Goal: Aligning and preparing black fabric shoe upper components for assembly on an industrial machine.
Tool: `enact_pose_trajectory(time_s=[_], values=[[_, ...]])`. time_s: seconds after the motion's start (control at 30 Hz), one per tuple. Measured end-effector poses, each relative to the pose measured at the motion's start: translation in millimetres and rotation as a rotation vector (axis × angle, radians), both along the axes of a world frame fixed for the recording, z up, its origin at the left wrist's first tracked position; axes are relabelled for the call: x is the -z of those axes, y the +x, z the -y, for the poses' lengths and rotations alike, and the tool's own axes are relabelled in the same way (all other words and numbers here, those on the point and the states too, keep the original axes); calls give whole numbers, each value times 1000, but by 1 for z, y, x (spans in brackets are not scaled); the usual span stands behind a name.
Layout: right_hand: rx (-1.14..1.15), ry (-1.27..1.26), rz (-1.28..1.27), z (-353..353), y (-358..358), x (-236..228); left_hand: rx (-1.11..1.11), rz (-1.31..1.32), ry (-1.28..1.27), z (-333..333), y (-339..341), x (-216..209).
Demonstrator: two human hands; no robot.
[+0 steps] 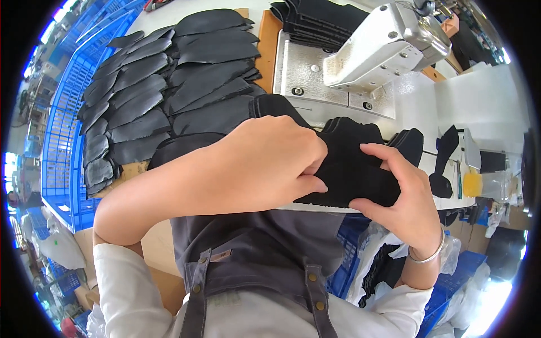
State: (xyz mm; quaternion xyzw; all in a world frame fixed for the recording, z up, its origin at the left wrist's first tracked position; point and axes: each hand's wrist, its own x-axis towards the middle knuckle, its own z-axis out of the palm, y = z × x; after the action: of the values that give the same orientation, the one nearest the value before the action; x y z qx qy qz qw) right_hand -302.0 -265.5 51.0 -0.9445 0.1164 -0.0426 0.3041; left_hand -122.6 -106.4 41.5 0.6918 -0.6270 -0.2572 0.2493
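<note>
A stack of black cut fabric pieces (346,166) with curved edges lies at the table's front edge, under both my hands. My right hand (407,194) grips the stack's right end, fingers over the far side and thumb along the near side. Across from the left comes my left forearm, and my left hand (276,155) is closed over the left part of the pieces. Its fingers are curled under, so what they hold is hidden. More black pieces (276,107) stick out beyond my left hand, and another small stack (408,143) sits just past my right fingers.
Rows of overlapping dark, shiny cut pieces (214,48) cover the table's left side, beside a blue plastic crate (62,141). A white sewing machine (372,62) stands at the back, near folded black fabric (321,22). At right are a black shaped piece (445,152) and a yellow-and-clear container (476,185).
</note>
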Motion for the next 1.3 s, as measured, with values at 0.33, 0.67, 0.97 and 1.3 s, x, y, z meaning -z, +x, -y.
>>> enact_pose_trajectory(time_s=[0.33,0.67,0.97,1.3], values=[[16,2,16,1,-2,1,-70,205,-55,-13,-20,1],[44,4,62,18,-14,8,-115,694,-299,-1,-87,50],[159,210,79,30,-32,13,-115,651,-312,0,-85,52],[141,194,127,30,-36,20,-131,695,-275,1,-87,52]])
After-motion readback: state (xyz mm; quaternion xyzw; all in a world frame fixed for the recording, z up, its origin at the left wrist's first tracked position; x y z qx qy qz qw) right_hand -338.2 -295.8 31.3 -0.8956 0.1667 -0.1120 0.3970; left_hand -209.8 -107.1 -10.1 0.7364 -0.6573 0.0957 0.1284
